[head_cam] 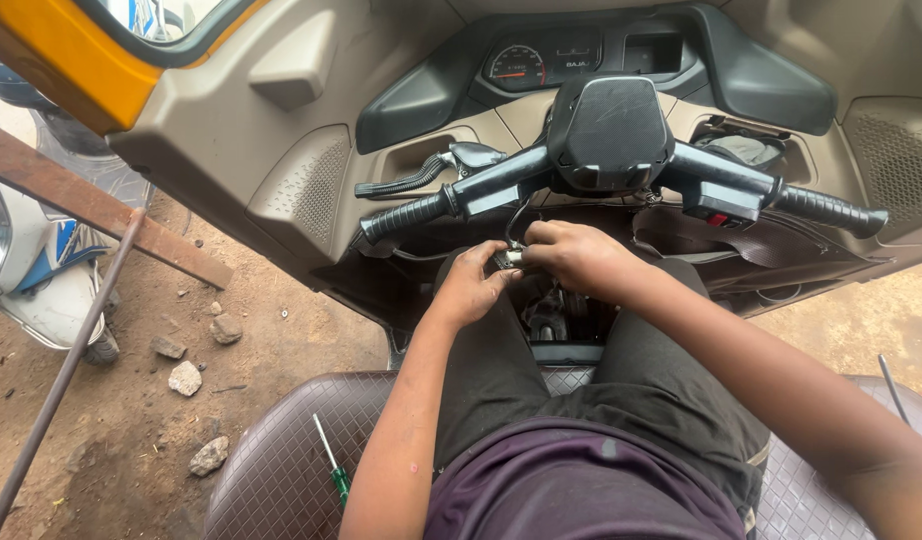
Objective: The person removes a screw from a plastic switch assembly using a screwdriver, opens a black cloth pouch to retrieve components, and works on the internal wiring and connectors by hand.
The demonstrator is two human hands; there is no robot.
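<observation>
Connector (pixel 508 257), one, small, on a cable: pinched between left hand (pixel 468 290) and right hand (pixel 571 255) below handlebar (pixel 611 165); one screwdriver (pixel 332 462) on seat (pixel 281 450).

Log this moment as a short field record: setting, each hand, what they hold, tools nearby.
setting: driver's seat of a three-wheeler, facing the handlebar and dashboard
left hand: pinching a small metal connector from the left
right hand: gripping the same connector from the right
wire: thin, dark, runs from the connector up toward the handlebar
screwdriver: green handle, lying on the quilted brown seat, untouched
ground: dirt with stones, a scooter at far left
</observation>
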